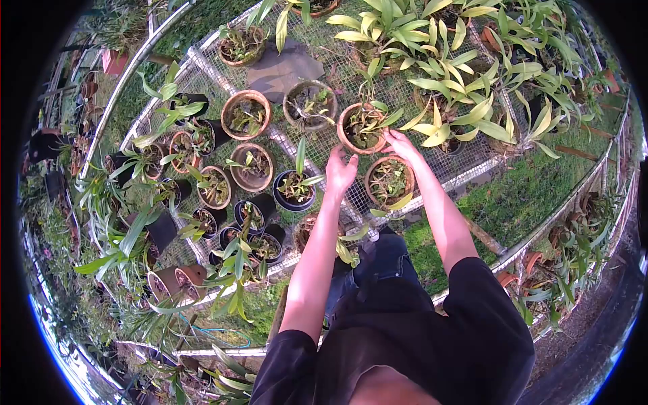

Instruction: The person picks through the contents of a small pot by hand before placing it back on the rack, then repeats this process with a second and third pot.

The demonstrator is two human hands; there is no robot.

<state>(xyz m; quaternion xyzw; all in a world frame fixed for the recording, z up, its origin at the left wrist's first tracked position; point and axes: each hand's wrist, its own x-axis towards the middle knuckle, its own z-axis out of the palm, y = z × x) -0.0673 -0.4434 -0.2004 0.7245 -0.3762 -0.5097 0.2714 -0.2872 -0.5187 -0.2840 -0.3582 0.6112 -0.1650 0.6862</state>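
Right hand (402,146) fingers rest on near rim of pot (351,144), grip unclear; left hand (341,170) open, fingertips just short of it; a one-sided pull could tip pot on mesh (337,77), spilling plant (368,121).

Your right hand (403,145) rests its fingers at the rim of the clay pot (342,138) on the wire bench (466,169). Your left hand (339,170) hovers with fingers spread just below that pot. A dark pot (280,199) sits further down-left of it.
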